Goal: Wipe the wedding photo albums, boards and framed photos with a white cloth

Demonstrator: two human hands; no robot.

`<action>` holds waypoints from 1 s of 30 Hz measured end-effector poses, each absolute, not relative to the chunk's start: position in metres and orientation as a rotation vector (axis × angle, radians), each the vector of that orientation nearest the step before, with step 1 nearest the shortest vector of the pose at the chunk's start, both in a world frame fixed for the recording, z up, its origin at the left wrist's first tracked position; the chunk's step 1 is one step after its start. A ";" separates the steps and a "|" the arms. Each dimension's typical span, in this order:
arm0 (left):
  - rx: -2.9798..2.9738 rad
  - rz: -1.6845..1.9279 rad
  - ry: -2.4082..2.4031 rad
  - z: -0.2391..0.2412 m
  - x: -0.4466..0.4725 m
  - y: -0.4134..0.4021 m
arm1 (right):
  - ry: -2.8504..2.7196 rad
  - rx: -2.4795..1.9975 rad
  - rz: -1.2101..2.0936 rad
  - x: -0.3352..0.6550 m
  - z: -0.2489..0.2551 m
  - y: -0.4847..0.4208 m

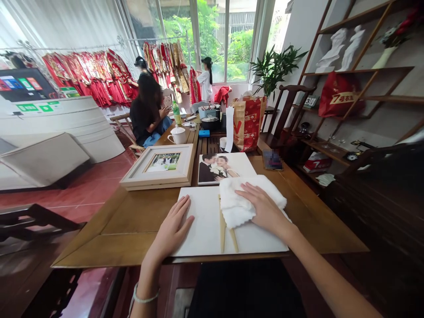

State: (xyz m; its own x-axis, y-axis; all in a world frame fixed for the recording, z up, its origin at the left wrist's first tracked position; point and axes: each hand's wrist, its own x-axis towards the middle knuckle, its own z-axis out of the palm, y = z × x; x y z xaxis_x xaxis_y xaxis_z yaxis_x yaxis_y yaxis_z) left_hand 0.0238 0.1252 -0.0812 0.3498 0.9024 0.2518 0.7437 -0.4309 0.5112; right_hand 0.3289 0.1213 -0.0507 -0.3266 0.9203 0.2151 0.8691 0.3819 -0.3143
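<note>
Two bare hands are working at the near edge of a brown wooden table. A white rectangular panel is lying flat at the middle of that edge, its long axis appearing to run left to right, parallel to the edge. The left hand is resting on the panel's left side, fingers extending toward the table's far end, thumb spreading away, gripping nothing. The right hand is lying over a fluffy white towel, its fingers stretching flat and slightly apart toward the far left, not curling around the cloth. The towel is covering the panel's far right part, its longer side running roughly left to right. Two pale wooden strips are pointing at the near edge, spreading apart toward it; the right one is disappearing under the towel. Just beyond the panel, a couple's photo print is lying flat, with a pale picture frame sitting to its left, near the table's left edge. A phone is lying near the right edge.
</note>
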 end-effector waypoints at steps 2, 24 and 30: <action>2.308 0.728 1.471 -0.082 0.024 0.125 | -2.267 -1.579 0.187 0.324 -0.049 0.129; 2.290 0.729 1.459 -0.082 0.024 0.124 | -2.285 -1.670 0.209 0.330 -0.039 0.134; 2.283 0.730 1.491 -0.083 0.027 0.124 | -2.292 -1.704 0.210 0.321 -0.038 0.105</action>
